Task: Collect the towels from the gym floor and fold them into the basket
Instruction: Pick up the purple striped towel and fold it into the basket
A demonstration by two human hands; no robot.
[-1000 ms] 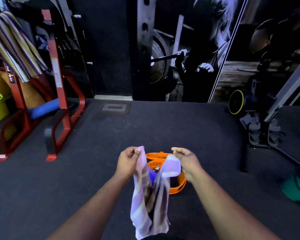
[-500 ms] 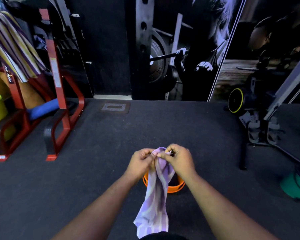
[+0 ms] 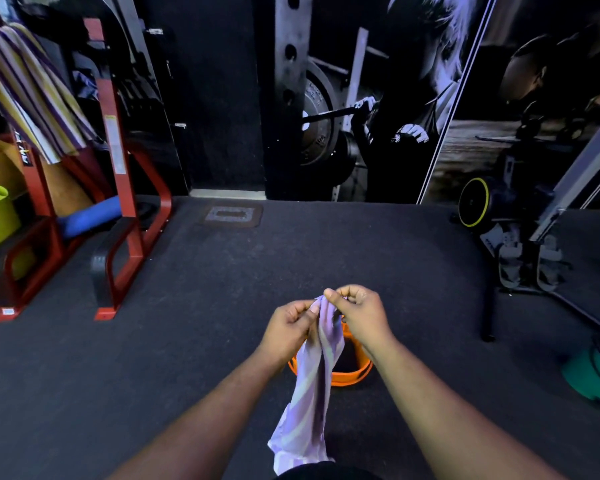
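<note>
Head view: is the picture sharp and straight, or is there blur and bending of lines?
In the head view, the left hand, right hand and purple towel look fairly sharp; the edges bend from wide-angle distortion, as at the red rack; the room is dim, so the orange basket lies partly in shadow.

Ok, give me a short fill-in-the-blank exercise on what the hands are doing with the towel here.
1. Both the left hand and the right hand pinch the top of the ____ towel.
2. The towel hangs down in front of the ____ basket.
3. The basket stands on the dark gym ____.
4. Another striped towel hangs on the ____ rack.

Missing words: purple; orange; floor; red
</note>
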